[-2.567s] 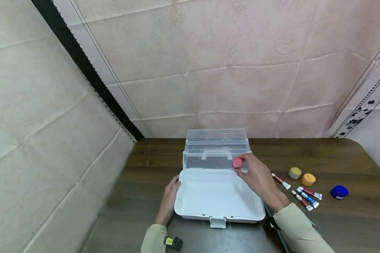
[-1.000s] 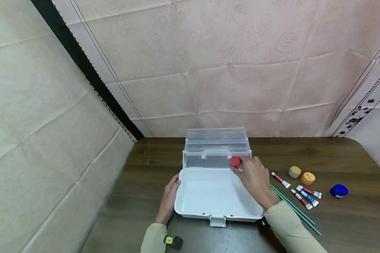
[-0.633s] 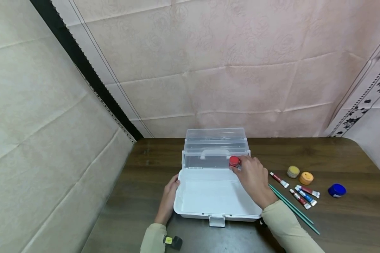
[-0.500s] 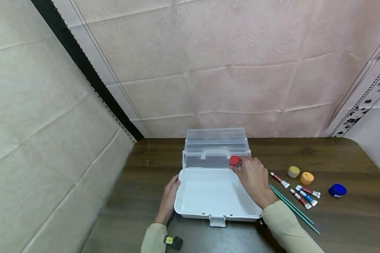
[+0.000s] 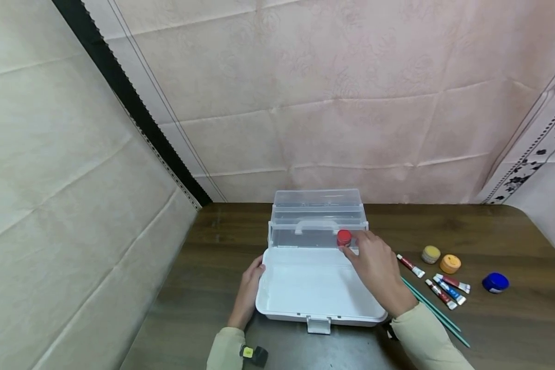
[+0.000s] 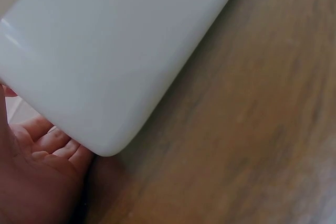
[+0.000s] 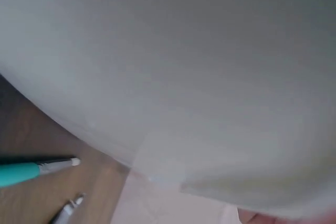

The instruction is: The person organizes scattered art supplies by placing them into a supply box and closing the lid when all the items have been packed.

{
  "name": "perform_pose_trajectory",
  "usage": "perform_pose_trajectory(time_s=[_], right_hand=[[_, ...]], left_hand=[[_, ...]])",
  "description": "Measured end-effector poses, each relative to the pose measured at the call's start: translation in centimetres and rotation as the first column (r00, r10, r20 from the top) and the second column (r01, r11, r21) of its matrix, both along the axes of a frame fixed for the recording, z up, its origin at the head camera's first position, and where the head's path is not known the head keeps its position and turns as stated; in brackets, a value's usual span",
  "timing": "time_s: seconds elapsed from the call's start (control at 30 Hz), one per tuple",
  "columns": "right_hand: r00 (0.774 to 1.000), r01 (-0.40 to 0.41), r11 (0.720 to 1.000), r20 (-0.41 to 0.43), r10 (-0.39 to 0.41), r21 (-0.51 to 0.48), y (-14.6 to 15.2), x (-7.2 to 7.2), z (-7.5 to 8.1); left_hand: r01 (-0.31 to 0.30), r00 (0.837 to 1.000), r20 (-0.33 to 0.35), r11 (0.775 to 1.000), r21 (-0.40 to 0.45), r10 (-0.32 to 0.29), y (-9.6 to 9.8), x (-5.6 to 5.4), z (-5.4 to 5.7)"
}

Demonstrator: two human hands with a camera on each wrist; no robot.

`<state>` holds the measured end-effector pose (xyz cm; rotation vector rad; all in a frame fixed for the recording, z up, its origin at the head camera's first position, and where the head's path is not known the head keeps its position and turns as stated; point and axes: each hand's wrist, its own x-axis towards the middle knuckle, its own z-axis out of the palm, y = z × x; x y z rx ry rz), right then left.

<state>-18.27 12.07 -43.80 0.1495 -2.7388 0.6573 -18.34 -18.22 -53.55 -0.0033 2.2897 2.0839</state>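
A white plastic storage box [image 5: 321, 290] stands with its clear lid and trays [image 5: 315, 210] raised behind it. My left hand [image 5: 247, 290] grips the box's left side; the left wrist view shows curled fingers [image 6: 55, 140] against the white wall. At the back right of the box, a small red-capped paint jar [image 5: 344, 237] stands upright by the clear tray section. Beside it is my right hand [image 5: 378, 270], thumb and forefinger spread and slightly apart from the jar. In the right wrist view the box wall [image 7: 157, 77] hides most of that hand.
Right of the box lie several small paint tubes [image 5: 449, 289], with a yellow jar [image 5: 430, 254], an orange jar [image 5: 450, 263] and a blue jar [image 5: 495, 282]. Green-handled paintbrushes [image 5: 437, 312] lie near the right forearm. Fabric walls [image 5: 324, 103] rise behind the wooden table [image 5: 203, 303].
The red jar was lowered to the back right of the box. My right fingers have since let go and drawn slightly right. My left hand has stayed on the box.
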Motion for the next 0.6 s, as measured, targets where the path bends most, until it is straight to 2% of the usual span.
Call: perform_pose_trajectory(time_s=[0.13,0.37,0.47,0.6], right_hand=[[1.0,-0.004,1.0,-0.011,0.005,0.026,0.1,1.3,0.8],[0.989,-0.11,0.979,-0.074,0.125,0.17,-0.9,2.5,0.8],[0.99,-0.112,0.969,-0.056,0.127,0.221,-1.3,2.7,0.4],[0.994,-0.099,0.966,-0.012,0.105,0.238,-1.7,2.7,-0.1]], left_hand=[[-0.003,1.0,0.003,1.0,-0.001,0.003,0.1,-0.1,-0.1],[-0.002,1.0,0.004,1.0,-0.011,0.002,-0.1,-0.1,0.1],[-0.008,1.0,0.003,1.0,-0.01,0.008,0.0,-0.1,0.0],[-0.01,1.0,0.002,1.0,-0.005,0.01,0.0,-0.1,-0.2]])
